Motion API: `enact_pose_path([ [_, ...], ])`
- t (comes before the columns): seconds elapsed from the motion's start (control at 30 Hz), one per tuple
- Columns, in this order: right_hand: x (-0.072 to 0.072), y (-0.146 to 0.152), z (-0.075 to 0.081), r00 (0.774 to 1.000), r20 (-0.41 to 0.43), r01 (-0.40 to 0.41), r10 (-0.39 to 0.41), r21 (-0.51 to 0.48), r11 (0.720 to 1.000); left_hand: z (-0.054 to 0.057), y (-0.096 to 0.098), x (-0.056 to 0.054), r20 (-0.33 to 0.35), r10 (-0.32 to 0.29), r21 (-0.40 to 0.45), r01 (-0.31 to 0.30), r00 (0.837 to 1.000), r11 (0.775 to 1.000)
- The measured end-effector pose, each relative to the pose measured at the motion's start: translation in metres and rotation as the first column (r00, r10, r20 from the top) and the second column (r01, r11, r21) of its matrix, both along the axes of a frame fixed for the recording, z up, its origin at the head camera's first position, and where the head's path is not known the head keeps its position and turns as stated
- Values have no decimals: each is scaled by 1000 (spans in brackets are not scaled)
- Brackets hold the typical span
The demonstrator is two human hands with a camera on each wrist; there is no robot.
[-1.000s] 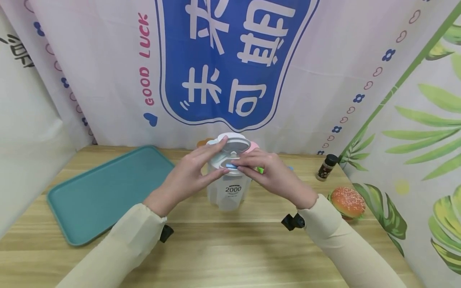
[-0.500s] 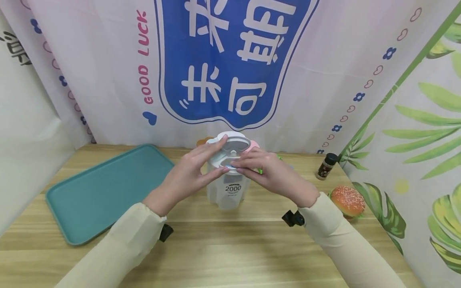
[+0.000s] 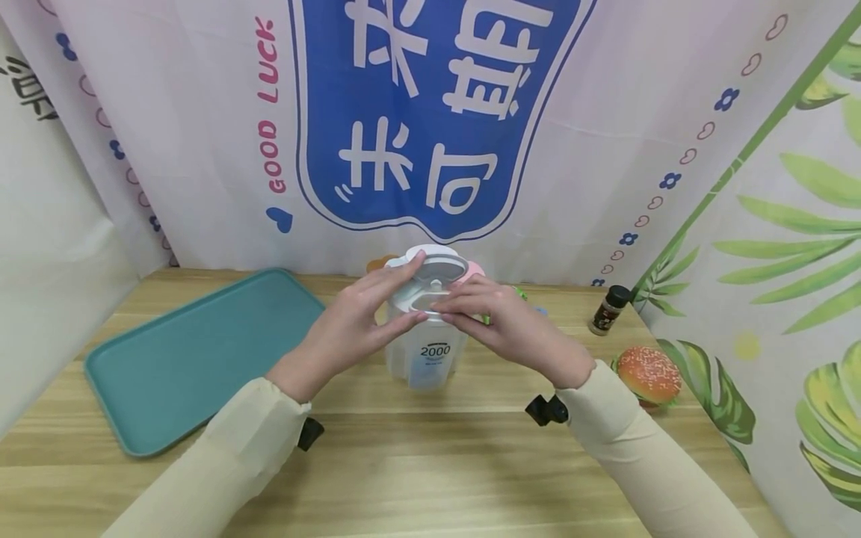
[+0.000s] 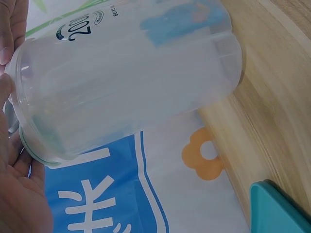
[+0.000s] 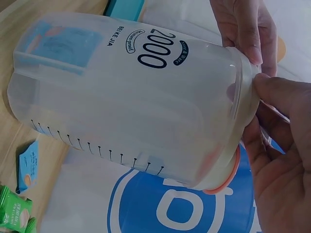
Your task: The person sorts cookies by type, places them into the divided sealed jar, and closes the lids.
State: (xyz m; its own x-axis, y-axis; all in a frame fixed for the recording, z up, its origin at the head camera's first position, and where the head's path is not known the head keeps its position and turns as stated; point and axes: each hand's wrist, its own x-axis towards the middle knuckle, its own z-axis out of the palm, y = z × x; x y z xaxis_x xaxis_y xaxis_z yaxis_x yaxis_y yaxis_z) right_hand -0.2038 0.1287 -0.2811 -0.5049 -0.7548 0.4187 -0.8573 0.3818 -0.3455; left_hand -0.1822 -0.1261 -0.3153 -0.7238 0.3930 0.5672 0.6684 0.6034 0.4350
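A translucent plastic storage container [image 3: 425,351] marked 2000 stands upright on the table, one grey-lined flip cap [image 3: 440,269] raised on its lid. Inside, at the bottom, lies a blue packet [image 5: 68,46], which also shows through the wall in the left wrist view. My left hand [image 3: 350,321] has its index finger against the raised cap and its thumb on the rim of the opening. From the other side, my right hand [image 3: 507,321] rests its fingertips at the opening and its thumb on the front rim, with nothing seen between them.
A teal tray [image 3: 202,359] lies on the left of the wooden table [image 3: 417,471]. On the right are a black-capped seasoning bottle [image 3: 608,310] and a hamburger [image 3: 649,376]. Beside the container lie a small blue packet [image 5: 27,167] and a green packet [image 5: 14,211]. A printed curtain hangs behind.
The blue packet at the opening, between my right fingers a second ago, has dropped to the container's bottom. Both hands have stayed nearly where they were.
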Motion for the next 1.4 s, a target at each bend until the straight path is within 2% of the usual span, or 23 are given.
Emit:
enact_pose_path([
  [0.13, -2, 0, -2, 999, 41, -9, 11, -47, 999, -2, -2, 1, 4, 5, -1, -5, 1000, 1000],
  [0.23, -4, 5, -3, 994, 102, -19, 32, -130, 991, -2, -2, 1, 5, 9, -4, -9, 1000, 1000],
  [0.33, -9, 15, -3, 982, 184, 5, 40, -235, 972, -2, 0, -1, 5, 9, -3, -9, 1000, 1000],
  [0.53, -26, 41, -14, 939, 339, 192, -49, -403, 895, -3, 2, -2, 8, 0, 25, 0, 1000, 1000],
  [0.7, -45, 69, -34, 891, 407, 374, -203, -403, 835, -2, 2, -2, 9, 4, 27, -5, 1000, 1000],
  [0.8, -55, 87, -51, 839, 430, 488, -333, -325, 810, -2, 3, -2, 13, 8, 22, -8, 1000, 1000],
  [0.93, -65, 107, -74, 732, 422, 636, -535, -143, 758, -2, 3, -2, 16, 5, 26, -6, 1000, 1000],
  [1.03, -69, 117, -89, 665, 394, 697, -634, -22, 717, -3, 3, -3, 9, -1, 35, 1, 1000, 999],
  [1.23, -73, 128, -107, 553, 444, 717, -705, 177, 674, -2, 1, -2, 8, -2, 43, 2, 1000, 999],
  [1.3, -73, 132, -112, 523, 457, 710, -719, 234, 664, -2, 1, -2, 11, -3, 45, 3, 1000, 999],
  [1.4, -75, 138, -118, 498, 464, 694, -733, 294, 657, -3, 2, -2, 9, -9, 48, 8, 1000, 999],
])
